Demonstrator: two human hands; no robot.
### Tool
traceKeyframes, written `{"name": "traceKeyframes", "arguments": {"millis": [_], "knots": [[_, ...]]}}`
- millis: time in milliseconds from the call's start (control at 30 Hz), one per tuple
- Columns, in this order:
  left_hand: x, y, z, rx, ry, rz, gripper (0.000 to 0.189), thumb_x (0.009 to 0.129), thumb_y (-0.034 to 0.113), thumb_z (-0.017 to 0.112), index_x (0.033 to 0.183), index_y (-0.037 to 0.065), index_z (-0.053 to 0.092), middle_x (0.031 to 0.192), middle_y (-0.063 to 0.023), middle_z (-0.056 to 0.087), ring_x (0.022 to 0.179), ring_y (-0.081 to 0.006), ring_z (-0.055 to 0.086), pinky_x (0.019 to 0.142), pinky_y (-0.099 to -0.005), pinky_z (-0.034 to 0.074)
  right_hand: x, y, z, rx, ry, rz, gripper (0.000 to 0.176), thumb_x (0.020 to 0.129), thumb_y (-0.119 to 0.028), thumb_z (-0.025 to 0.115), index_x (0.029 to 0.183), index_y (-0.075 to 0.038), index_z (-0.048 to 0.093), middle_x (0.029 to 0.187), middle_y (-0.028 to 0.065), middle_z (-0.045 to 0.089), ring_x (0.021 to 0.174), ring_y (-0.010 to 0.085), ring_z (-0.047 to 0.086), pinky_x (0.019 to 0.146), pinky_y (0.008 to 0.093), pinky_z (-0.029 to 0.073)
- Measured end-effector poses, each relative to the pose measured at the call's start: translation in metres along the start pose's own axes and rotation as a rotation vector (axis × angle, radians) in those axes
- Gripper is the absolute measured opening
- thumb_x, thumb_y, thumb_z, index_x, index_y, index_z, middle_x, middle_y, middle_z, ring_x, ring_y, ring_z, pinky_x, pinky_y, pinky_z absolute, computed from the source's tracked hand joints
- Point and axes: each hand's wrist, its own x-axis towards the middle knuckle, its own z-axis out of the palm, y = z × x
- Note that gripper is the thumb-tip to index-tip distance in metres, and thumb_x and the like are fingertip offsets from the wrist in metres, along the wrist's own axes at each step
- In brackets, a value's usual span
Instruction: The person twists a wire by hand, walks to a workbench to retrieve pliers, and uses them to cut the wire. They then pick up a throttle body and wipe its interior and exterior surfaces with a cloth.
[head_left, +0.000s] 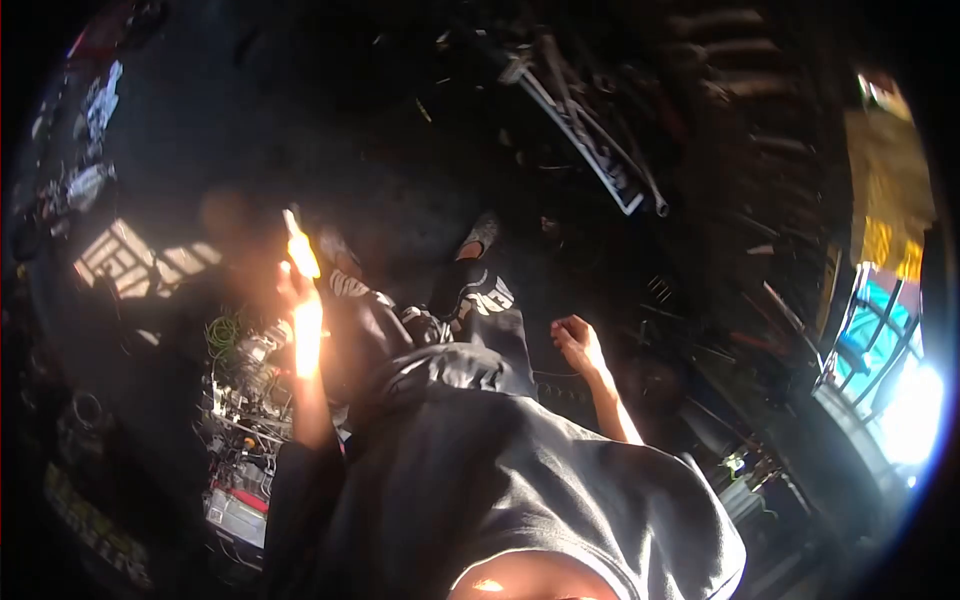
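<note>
In strong sunlight, my left hand point(300, 290) is closed around a slim, glaring yellow-orange object point(302, 252). It points up and away from my fingers, and the glare hides its exact kind. My right hand point(578, 343) hangs in the air on the other side of my body. Its fingers are curled in and nothing shows in them. Between the hands are my dark trousers point(490, 325) with white lettering, and my shoes point(482, 232) stand on the dark floor.
Tangled cables and parts point(245, 400) lie at the left, by a pale box point(238, 515). A metal frame point(580, 140) with long rods and a wrench point(655, 195) lies ahead. Sunlit patches point(130, 262) mark the floor. A barred window point(885, 345) glares at the right.
</note>
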Motion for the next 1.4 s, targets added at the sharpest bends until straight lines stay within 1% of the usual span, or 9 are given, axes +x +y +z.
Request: {"name": "traceKeyframes", "arguments": {"millis": [100, 467, 667, 833, 1033, 1133, 1167, 1233, 1400], "knots": [[-0.062, -0.042, 0.089, -1.057, -0.088, -0.387, 0.036, 0.089, 0.012, 0.072, 0.117, 0.003, 0.053, 0.112, -0.0132, 0.061, 0.103, -0.0293, 0.062, 0.091, -0.0383, 0.05, 0.058, -0.049, 0.055, -0.087, -0.043, 0.061, 0.019, 0.094, -0.024, 0.063, 0.097, -0.005, 0.066, 0.08, 0.0009, 0.066, 0.07, 0.0083, 0.06, 0.06, 0.0251, 0.048], [0.061, 0.004, 0.096, -2.064, -0.836, -0.668, 0.043, 0.083, 0.007, 0.066, 0.124, -0.004, 0.057, 0.11, -0.015, 0.065, 0.1, -0.0276, 0.065, 0.092, -0.0424, 0.052, 0.423, -0.156, 0.307, -0.488, -0.158, -0.445, 0.025, 0.089, -0.026, 0.067, 0.093, -0.001, 0.069, 0.084, 0.0188, 0.071, 0.082, 0.0286, 0.072, 0.072, 0.0398, 0.054], [0.074, 0.052, 0.207, -1.29, -0.648, -0.801, 0.036, 0.086, 0.014, 0.058, 0.117, -0.004, 0.06, 0.094, -0.0111, 0.062, 0.079, -0.0181, 0.062, 0.071, -0.0272, 0.049, 0.732, -0.171, 0.434, -0.787, -0.082, -0.049, 0.047, 0.089, -0.042, 0.068, 0.109, 0.0, 0.068, 0.094, 0.0188, 0.073, 0.083, 0.0298, 0.073, 0.073, 0.0414, 0.059], [0.086, 0.058, 0.235, -1.212, -0.77, -0.716, 0.034, 0.08, 0.007, 0.056, 0.111, -0.006, 0.061, 0.098, -0.0168, 0.06, 0.088, -0.0291, 0.063, 0.081, -0.0343, 0.05, 0.762, -0.184, 0.475, -0.691, 0.259, -0.075, 0.086, 0.077, -0.056, 0.075, 0.134, 0.003, 0.05, 0.136, 0.027, 0.055, 0.121, 0.0379, 0.059, 0.103, 0.0425, 0.048], [0.078, 0.059, 0.238, -1.323, -0.717, -0.766, 0.039, 0.079, -0.002, 0.052, 0.117, -0.007, 0.06, 0.1, -0.0129, 0.062, 0.089, -0.0219, 0.064, 0.08, -0.0318, 0.051, 0.737, -0.207, 0.466, -0.478, -0.051, 0.155, 0.059, 0.074, -0.044, 0.082, 0.103, 0.006, 0.069, 0.1, 0.0231, 0.072, 0.086, 0.0309, 0.074, 0.071, 0.0393, 0.061], [0.06, 0.066, 0.242, -1.391, -0.653, -0.991, 0.037, 0.082, -0.006, 0.049, 0.117, -0.006, 0.061, 0.1, -0.0098, 0.062, 0.087, -0.0148, 0.062, 0.072, -0.0256, 0.05, 0.704, -0.164, 0.456, -0.542, -0.129, -0.148, 0.04, 0.075, -0.04, 0.076, 0.076, 0.0, 0.072, 0.067, 0.0136, 0.07, 0.051, 0.0237, 0.066, 0.051, 0.0392, 0.053], [0.047, 0.065, 0.239, -1.539, -0.602, -1.054, 0.036, 0.082, -0.01, 0.047, 0.114, -0.004, 0.062, 0.101, -0.0066, 0.06, 0.083, -0.0085, 0.058, 0.065, -0.0202, 0.046, 0.709, -0.083, 0.455, -0.739, 0.144, -1.023, 0.041, 0.081, -0.042, 0.071, 0.074, -0.001, 0.069, 0.068, 0.014, 0.068, 0.059, 0.0258, 0.065, 0.056, 0.0427, 0.05], [0.042, 0.061, 0.202, -1.478, -0.615, -1.01, 0.033, 0.083, -0.009, 0.046, 0.112, -0.003, 0.061, 0.093, -0.0047, 0.059, 0.074, -0.0076, 0.054, 0.062, -0.0205, 0.044, 0.553, -0.177, 0.386, -0.409, -0.344, -0.128, 0.042, 0.084, -0.041, 0.068, 0.083, 0.001, 0.064, 0.074, 0.0165, 0.064, 0.072, 0.0255, 0.063, 0.063, 0.0423, 0.047], [0.055, 0.015, 0.086, -1.166, -0.623, -0.625, 0.025, 0.085, 0.001, 0.052, 0.106, -0.004, 0.065, 0.072, -0.0011, 0.057, 0.061, -0.0097, 0.054, 0.055, -0.0229, 0.043, 0.258, -0.286, 0.209, -0.053, -0.068, -0.213, 0.037, 0.083, -0.028, 0.074, 0.096, 0.004, 0.061, 0.081, 0.0126, 0.066, 0.075, 0.017, 0.061, 0.067, 0.0354, 0.049]]}}
